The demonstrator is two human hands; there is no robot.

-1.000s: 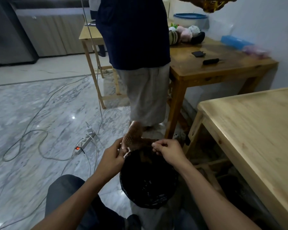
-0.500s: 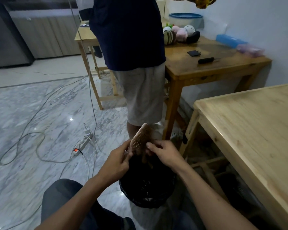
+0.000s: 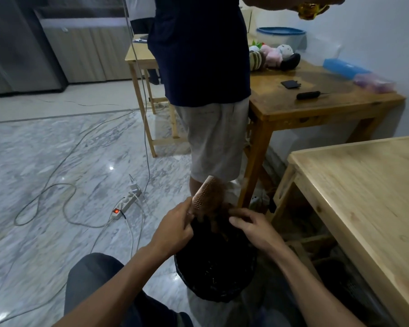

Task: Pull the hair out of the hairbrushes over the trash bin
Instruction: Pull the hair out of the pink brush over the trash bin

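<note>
A wooden paddle hairbrush point(image 3: 203, 194) points up and away over the black trash bin point(image 3: 213, 274) on the floor between my knees. My left hand point(image 3: 175, 227) grips the brush at its lower end. A brown clump of hair point(image 3: 216, 208) hangs off the bristle side down toward the bin. My right hand point(image 3: 253, 226) has its fingertips pinched on that hair, just right of the brush. The brush handle is hidden inside my left hand.
A person in a dark shirt and pale shorts point(image 3: 210, 128) stands just beyond the bin. Wooden tables sit to the right point(image 3: 364, 208) and behind point(image 3: 316, 100). A power strip point(image 3: 125, 205) and cables lie on the marble floor at left.
The brush has tilted up from lying low over the bin to standing upright. My right hand has come off the brush face, drawing a clump of hair down and to the right.
</note>
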